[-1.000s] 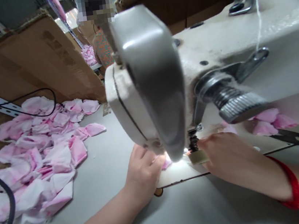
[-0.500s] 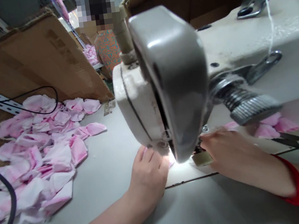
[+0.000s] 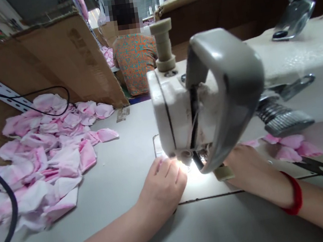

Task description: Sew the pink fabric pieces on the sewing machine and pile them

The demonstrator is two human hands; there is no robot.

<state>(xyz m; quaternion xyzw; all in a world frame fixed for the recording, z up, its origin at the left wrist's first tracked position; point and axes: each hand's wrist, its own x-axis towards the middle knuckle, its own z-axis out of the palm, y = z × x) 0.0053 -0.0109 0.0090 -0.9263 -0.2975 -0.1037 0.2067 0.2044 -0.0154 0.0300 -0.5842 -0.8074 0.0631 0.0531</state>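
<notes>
On the far left, a black cord (image 3: 0,186) curves over the table (image 3: 117,174). Next to it is a big heap of pink and white cloth pieces (image 3: 43,152), and that heap is most of the cloth you can see. A brown box (image 3: 61,62) leans behind it, and a person in an orange shirt (image 3: 136,64) sits farther back.

Your left hand (image 3: 162,186) lies flat near the front of the sewing machine (image 3: 206,99). Its fingers (image 3: 167,167) are a little spread, not pinching. A small bit of pink cloth (image 3: 163,161) seems to sit under your fingertips, by the bright light, but the glare makes it hard to tell.

Your right hand (image 3: 251,166) is just past the machine. Its fingers are hidden, so you cannot tell what they do. A red band (image 3: 293,197) circles that wrist. Farther right lie a few more pink pieces (image 3: 292,147). The pictures do not show which pieces are done and which are left.
</notes>
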